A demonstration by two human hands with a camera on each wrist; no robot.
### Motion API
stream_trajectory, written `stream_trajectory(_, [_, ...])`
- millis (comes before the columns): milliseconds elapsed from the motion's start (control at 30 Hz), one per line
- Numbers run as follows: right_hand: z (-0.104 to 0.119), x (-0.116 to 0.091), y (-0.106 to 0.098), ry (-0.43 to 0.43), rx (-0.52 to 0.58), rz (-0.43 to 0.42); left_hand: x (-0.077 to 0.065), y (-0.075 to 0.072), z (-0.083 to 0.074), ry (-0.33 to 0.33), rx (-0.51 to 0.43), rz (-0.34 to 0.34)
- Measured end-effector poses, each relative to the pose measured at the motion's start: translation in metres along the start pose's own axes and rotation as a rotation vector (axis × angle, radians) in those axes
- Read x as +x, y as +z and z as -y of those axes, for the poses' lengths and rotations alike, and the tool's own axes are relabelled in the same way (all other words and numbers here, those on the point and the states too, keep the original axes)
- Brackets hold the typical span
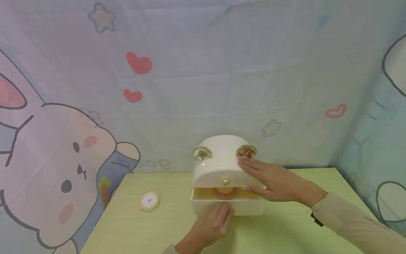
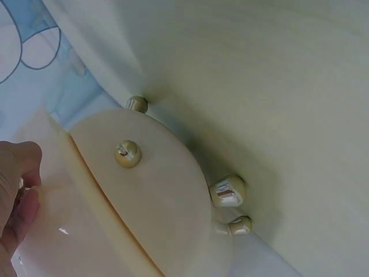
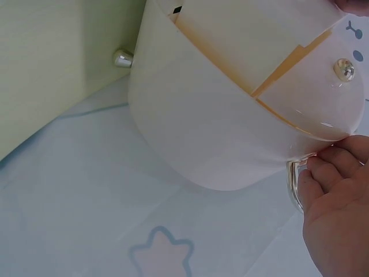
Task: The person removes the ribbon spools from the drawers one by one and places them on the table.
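Note:
A glossy white drawer box (image 1: 219, 150) with a rounded top stands on the table in the head view. Its lower drawer (image 1: 247, 209) is pulled partly out, and a round pinkish-orange item (image 1: 225, 194) shows inside. At the drawer's front, my left hand (image 1: 210, 225) has curled fingers pinching its knob, which they mostly hide. The upper drawer's gold knob (image 2: 127, 154) stands free in the left wrist view. With fingers extended, my right hand (image 1: 272, 180) rests against the box's right side, fingertips beside a gold ring-shaped fitting (image 1: 247, 151). In the right wrist view those fingers (image 3: 326, 173) touch the white shell.
A roll of pale ribbon (image 1: 149, 201) lies on the yellow-green table (image 1: 127, 225), left of the box. Behind the table hangs a printed cloth (image 1: 190, 91) with hearts, stars and a rabbit. Another gold fitting (image 1: 203, 153) sits on the box's left.

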State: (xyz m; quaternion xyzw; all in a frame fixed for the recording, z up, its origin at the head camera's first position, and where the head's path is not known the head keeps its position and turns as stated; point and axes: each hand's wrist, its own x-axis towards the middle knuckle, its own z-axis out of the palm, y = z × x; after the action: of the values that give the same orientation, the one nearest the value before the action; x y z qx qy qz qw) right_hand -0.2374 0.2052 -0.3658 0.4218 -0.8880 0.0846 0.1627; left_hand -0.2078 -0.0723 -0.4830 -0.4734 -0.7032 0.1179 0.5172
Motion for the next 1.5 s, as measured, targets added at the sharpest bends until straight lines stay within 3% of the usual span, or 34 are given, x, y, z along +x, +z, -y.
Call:
stream_trajectory(200, [0.000, -0.001, -0.001, 0.006, 0.011, 0.005, 0.000, -0.008, -0.005, 0.025, -0.003, 0.001])
stream_trajectory(500, [0.000, 0.000, 0.000, 0.012, 0.009, 0.008, 0.004, -0.020, -0.010, 0.060, -0.026, -0.055])
stream_trajectory(1033, [0.001, -0.001, -0.002, 0.041, 0.020, 0.033, -0.002, -0.049, -0.032, -0.042, -0.141, 0.042])
stream_trajectory(1300, [0.000, 0.000, 0.001, 0.019, 0.017, 0.014, -0.005, -0.057, -0.036, -0.038, -0.138, 0.070])
stream_trajectory(1500, [0.001, 0.001, 0.001, 0.021, 0.017, 0.006, -0.008, -0.055, -0.038, -0.021, -0.101, 0.021])
